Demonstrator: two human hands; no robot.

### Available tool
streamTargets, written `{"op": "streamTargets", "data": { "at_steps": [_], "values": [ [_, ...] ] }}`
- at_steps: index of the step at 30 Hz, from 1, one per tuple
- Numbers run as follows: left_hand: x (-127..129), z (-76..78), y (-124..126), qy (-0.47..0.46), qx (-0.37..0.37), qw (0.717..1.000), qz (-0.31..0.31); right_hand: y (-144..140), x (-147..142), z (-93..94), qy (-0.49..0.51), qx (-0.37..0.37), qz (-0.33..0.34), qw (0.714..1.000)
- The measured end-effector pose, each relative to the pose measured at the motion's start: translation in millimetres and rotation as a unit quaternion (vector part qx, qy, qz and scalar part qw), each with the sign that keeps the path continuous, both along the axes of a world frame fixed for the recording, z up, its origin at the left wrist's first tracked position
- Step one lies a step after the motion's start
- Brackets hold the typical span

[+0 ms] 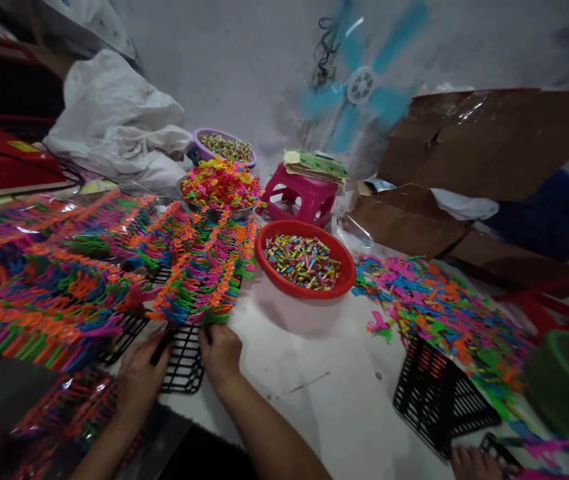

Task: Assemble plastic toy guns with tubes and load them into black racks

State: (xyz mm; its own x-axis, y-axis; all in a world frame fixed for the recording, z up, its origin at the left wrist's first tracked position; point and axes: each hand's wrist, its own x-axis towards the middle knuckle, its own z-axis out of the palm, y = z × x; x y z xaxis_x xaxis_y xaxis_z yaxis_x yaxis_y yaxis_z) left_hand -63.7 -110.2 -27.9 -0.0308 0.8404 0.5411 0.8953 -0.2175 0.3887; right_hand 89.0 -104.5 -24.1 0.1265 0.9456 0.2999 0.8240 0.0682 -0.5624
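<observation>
A worker's two hands meet at the near edge of a black plastic grid rack [184, 363] loaded with rows of bright plastic toy pieces [204, 267], in what looks like the racking stage of a small assembly job. The left hand [139, 380] lies over the rack's left corner, its fingers curled down onto the mesh; whether they pinch anything underneath cannot be told. The right hand [220, 353] presses at the rack's top edge just below the last coloured row, fingers bent and bunched, apparently nipping a piece or the rim itself. The rack sits on a white counter [324, 400], directly in front of the worker and touching a wider spread of filled racks [49, 293] to the left.

The next move probably calls for a fine pinch and a steady push, since the thin, springy pieces stand packed close in orange, green, pink and blue and could topple their neighbours.

A glossy red bowl [305, 267] of small multicoloured cylinders stands just beyond the right hand. Behind it are a metal bowl heaped with neon loops [221, 187], a purple bowl [221, 148], and a pink stool [300, 193]. Loose flat pieces [444, 313] litter the counter to the right, near a spare empty rack [439, 400], a rigid lattice with rounded corners. Another person's hand [474, 463] shows at the lower right edge. A teal fan [361, 87] spins against the grey wall, with creased cardboard [494, 140] beside it.
</observation>
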Motion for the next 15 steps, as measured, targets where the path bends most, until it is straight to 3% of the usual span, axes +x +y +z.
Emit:
{"op": "streamTargets", "data": {
  "at_steps": [5, 15],
  "values": [
    [-4.4, 0.1, 4.5, 0.025, 0.012, 0.999, 0.032, 4.6, -5.8, -2.5, -0.011, 0.01, -0.002, 1.0],
    [-7.7, -1.5, -3.0, 0.049, 0.04, 0.998, 0.012, -4.7, -6.4, -6.5, 0.011, 0.023, 0.007, 1.0]
  ]
}}
